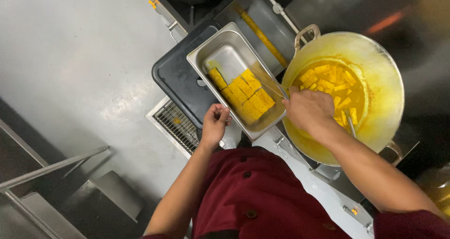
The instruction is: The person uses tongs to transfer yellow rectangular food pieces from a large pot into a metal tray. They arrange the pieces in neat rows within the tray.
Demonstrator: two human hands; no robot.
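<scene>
Left hand [214, 124] fingers curled on steel pan [225, 56] rim; right hand [307, 108] fingers closed around thin tongs [274, 89]

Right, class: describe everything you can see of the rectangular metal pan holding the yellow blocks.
The steel pan is deep, rectangular, with rounded corners and a rolled rim, shiny but smeared yellow. It sits skewed on a dark tray, one end by the big pot. Yellow blocks fill its near half in rows. The left hand grips its near rim; the right hand hovers over its corner, holding thin tongs.
</scene>
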